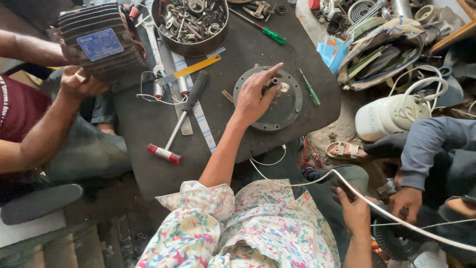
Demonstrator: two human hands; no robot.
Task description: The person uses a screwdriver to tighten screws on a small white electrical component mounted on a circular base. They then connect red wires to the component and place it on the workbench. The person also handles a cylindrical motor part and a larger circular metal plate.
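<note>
Left hand (pixel 255 97) is stretched out over the round grey plate (pixel 277 106) on the dark board (pixel 148 134). Fingers are loosely spread, index pointing up past the plate rim, fingertips touching the small white and metal parts at the plate's hub (pixel 278 87). Not gripping anything.

Right hand (pixel 356 213) is low at the right, by the person's lap, curled loosely around a white cable (pixel 396 221) that runs diagonally to the lower right corner. Whether it's clamped tight or just resting on it, cannot tell.

Plate sits flat on the board's right half, just left of a green screwdriver (pixel 311 89). A second green-handled screwdriver (pixel 270 33) lies further up the board. Left of the plate: a hammer (pixel 176 124) with a black grip and a red-white head, a yellow strip (pixel 196 67), and a wrench (pixel 156 49). A metal bowl (pixel 191 47) full of bolts and bearings sits at the board's top edge.

Other people: one on the left in a maroon shirt holds a finned motor housing (pixel 99 42) with both hands. Another on the right, grey sleeve (pixel 431 144), has a hand (pixel 406 201) down near the cable. A white cylindrical appliance (pixel 389 116) lies on the floor right of the board, with a sandalled foot (pixel 344 149) beside it.
</note>
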